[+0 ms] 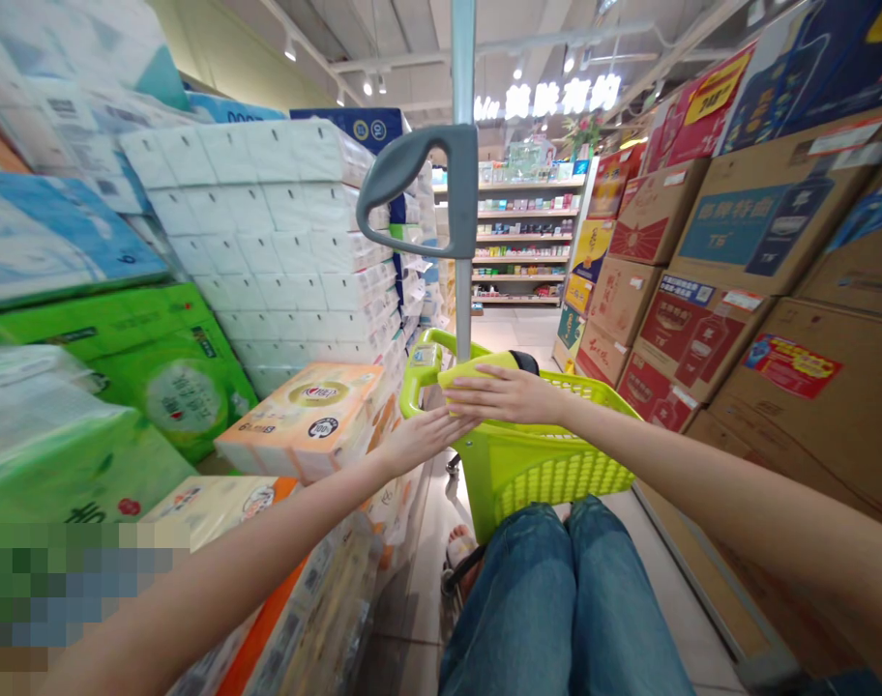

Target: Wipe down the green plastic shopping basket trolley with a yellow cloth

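Observation:
A lime-green shopping cart (477, 474) stands right in front of my knees, with a grey pole and a grey loop handle (452, 198) rising from it. On the cart's near rim lies a smooth yellow-green piece with a dark end (495, 365); I cannot tell whether it belongs to the cart. My right hand (510, 394) rests flat over this piece, fingers stretched to the left. Lower down, my left hand (433, 432) reaches to the same rim with straight fingers. Its fingertips meet or pass just under the right hand's fingers.
Stacked white tissue packs (267, 222), an orange tissue pack (303, 411) and green packs (143, 377) line the left side. Cardboard cartons (738, 232) form a wall on the right. A tiled aisle (517, 333) runs between them to shelves of small goods (524, 232).

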A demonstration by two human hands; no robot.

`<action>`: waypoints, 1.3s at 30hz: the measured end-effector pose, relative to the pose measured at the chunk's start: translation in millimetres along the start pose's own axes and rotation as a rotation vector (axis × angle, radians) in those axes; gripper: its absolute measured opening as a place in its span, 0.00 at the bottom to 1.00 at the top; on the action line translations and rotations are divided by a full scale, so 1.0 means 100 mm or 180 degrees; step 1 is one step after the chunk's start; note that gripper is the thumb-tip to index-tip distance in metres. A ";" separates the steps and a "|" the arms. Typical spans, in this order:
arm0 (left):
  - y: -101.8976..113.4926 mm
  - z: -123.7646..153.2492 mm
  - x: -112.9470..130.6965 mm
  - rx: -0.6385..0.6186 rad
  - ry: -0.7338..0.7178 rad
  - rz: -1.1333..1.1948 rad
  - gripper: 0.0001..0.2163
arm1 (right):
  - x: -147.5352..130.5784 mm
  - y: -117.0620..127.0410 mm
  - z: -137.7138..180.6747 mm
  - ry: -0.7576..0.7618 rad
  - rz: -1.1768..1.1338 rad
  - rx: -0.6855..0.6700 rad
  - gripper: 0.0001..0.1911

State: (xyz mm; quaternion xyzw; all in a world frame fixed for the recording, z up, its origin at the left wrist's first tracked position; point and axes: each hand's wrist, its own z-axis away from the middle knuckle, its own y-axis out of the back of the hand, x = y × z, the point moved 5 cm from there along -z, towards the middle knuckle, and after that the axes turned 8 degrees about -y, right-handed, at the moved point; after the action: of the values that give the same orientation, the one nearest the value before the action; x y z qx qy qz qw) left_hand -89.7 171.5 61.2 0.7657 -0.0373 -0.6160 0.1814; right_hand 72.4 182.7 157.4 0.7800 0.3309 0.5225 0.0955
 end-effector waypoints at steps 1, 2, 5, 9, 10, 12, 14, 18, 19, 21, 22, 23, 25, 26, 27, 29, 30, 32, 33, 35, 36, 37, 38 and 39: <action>0.01 0.00 -0.01 -0.0013 0.0013 0.0002 0.29 | 0.04 0.01 -0.01 0.0016 -0.0016 -0.0015 0.25; 0.02 -0.01 -0.02 -0.0028 0.0034 -0.0012 0.30 | 0.13 0.05 -0.05 -0.0014 -0.0041 -0.0034 0.26; 0.10 -0.04 -0.08 -0.0049 0.0097 -0.0079 0.30 | 0.59 0.25 -0.29 -0.0317 -0.0191 -0.0086 0.30; 0.16 -0.06 -0.11 -0.0118 0.0059 -0.0155 0.30 | 1.01 0.43 -0.51 -0.0954 -0.0488 0.0076 0.34; 0.15 -0.06 -0.10 -0.0133 0.0046 -0.0165 0.30 | 1.00 0.42 -0.50 -0.1020 -0.0513 0.0111 0.35; 0.12 -0.05 -0.09 -0.0146 0.0041 -0.0167 0.29 | 0.81 0.33 -0.42 -0.0998 -0.0464 0.0103 0.34; 0.08 -0.03 -0.07 -0.0095 0.0068 -0.0100 0.29 | 0.51 0.19 -0.27 -0.0797 -0.0365 0.0019 0.33; 0.01 0.00 -0.03 0.0082 0.0070 0.0220 0.30 | 0.03 -0.02 -0.02 -0.0218 -0.0349 -0.0101 0.28; 0.01 0.00 -0.03 0.0095 0.0069 0.0254 0.30 | 0.02 -0.02 -0.01 -0.0129 -0.0358 -0.0101 0.28; 0.02 -0.01 -0.04 0.0076 0.0104 0.0212 0.30 | 0.13 0.04 -0.06 -0.0065 -0.0363 -0.0092 0.29; 0.04 -0.01 -0.05 0.0061 0.0127 0.0157 0.30 | 0.25 0.09 -0.12 -0.0098 -0.0354 -0.0088 0.29; 0.06 -0.02 -0.07 0.0042 0.0142 0.0100 0.30 | 0.39 0.15 -0.20 -0.0165 -0.0334 -0.0095 0.30; 0.10 -0.04 -0.08 -0.0019 0.0130 0.0000 0.30 | 0.69 0.28 -0.36 -0.0382 -0.0253 -0.0096 0.31; 0.11 -0.04 -0.09 -0.0054 0.0106 -0.0038 0.30 | 0.82 0.34 -0.43 -0.0497 -0.0219 -0.0063 0.31; 0.12 -0.05 -0.09 -0.0088 0.0084 -0.0070 0.30 | 0.92 0.38 -0.49 -0.0606 -0.0193 -0.0024 0.31; 0.13 -0.05 -0.09 -0.0136 0.0053 -0.0119 0.30 | 1.02 0.43 -0.54 -0.0767 -0.0159 0.0072 0.32; 0.13 -0.05 -0.09 -0.0145 0.0047 -0.0129 0.30 | 1.00 0.43 -0.54 -0.0813 -0.0145 0.0096 0.32; 0.12 -0.05 -0.09 -0.0126 0.0058 -0.0123 0.30 | 0.86 0.36 -0.46 -0.0819 -0.0101 0.0071 0.31; 0.12 -0.05 -0.09 -0.0108 0.0072 -0.0113 0.30 | 0.74 0.31 -0.40 -0.0771 -0.0072 0.0039 0.31; 0.09 -0.04 -0.08 -0.0067 0.0105 -0.0085 0.30 | 0.47 0.18 -0.26 -0.0557 -0.0020 -0.0014 0.29; 0.08 -0.03 -0.07 -0.0031 0.0114 -0.0074 0.29 | 0.33 0.12 -0.19 -0.0425 0.0001 -0.0009 0.28; 0.06 -0.02 -0.06 0.0008 0.0109 -0.0061 0.29 | 0.22 0.07 -0.13 -0.0308 0.0014 0.0008 0.27; 0.05 -0.02 -0.05 0.0048 0.0098 -0.0050 0.28 | 0.14 0.04 -0.08 -0.0213 0.0006 0.0012 0.26; 0.05 -0.02 -0.04 0.0075 0.0079 -0.0041 0.28 | 0.09 0.01 -0.06 -0.0139 -0.0018 -0.0010 0.25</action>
State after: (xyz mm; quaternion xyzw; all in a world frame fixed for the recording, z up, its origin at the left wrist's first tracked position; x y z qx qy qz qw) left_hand -88.4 168.7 66.7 0.7755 -0.0374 -0.6072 0.1689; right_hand 70.1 186.5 167.4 0.7902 0.3301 0.5056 0.1054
